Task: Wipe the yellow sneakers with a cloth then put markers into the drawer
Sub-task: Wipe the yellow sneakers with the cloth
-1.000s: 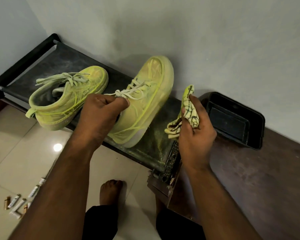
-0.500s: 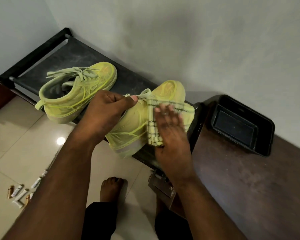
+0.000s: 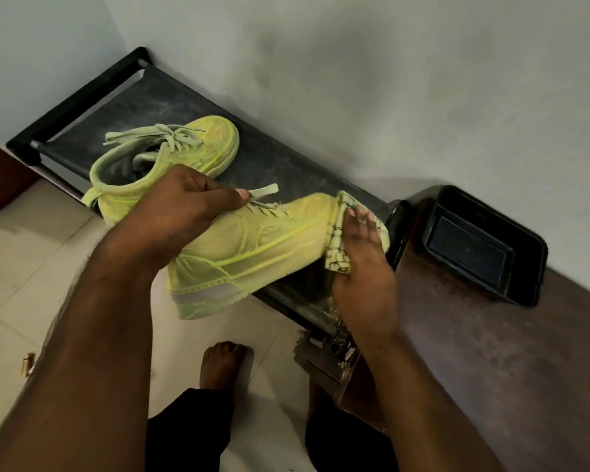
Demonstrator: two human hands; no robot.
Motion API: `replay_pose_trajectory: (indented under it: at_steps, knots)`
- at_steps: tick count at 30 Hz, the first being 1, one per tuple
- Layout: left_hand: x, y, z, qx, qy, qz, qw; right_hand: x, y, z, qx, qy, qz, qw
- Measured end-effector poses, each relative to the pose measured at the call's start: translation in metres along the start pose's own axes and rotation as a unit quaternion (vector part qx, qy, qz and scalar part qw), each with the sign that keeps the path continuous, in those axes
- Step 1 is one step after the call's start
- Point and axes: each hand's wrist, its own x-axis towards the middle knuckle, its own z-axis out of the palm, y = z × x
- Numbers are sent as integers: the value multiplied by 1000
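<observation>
My left hand (image 3: pixel 184 206) grips the collar of a yellow sneaker (image 3: pixel 252 253) and holds it lifted on its side over the front edge of the black shoe rack (image 3: pixel 171 103). My right hand (image 3: pixel 361 264) presses a yellow checked cloth (image 3: pixel 336 257) against the sneaker's toe, with its fingers laid over the cloth. The second yellow sneaker (image 3: pixel 198 148) rests on the rack behind my left hand, its laces loose. No markers or drawer can be made out.
A black plastic tray (image 3: pixel 484 247) sits on the dark wooden surface (image 3: pixel 491 369) to the right, against the grey wall. A small metal fitting (image 3: pixel 321 352) juts out below the rack's corner. My bare foot (image 3: pixel 222 362) stands on the tiled floor; a small brown object (image 3: pixel 26 362) lies at the left.
My right hand slid the cloth from the sneaker's side out to its toe. The held sneaker tipped lower and further right, and the view shifted.
</observation>
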Motion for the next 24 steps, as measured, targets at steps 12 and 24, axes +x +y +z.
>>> replay_pose_trajectory:
  at_steps: [12,24]
  knots:
    - [1,-8,-20,77,-51,-81,992,-17,-5,-14,97,-53,-51,993]
    - [-8,10,-12,269,-139,-15,953,-6,-18,-18,192,16,69,979]
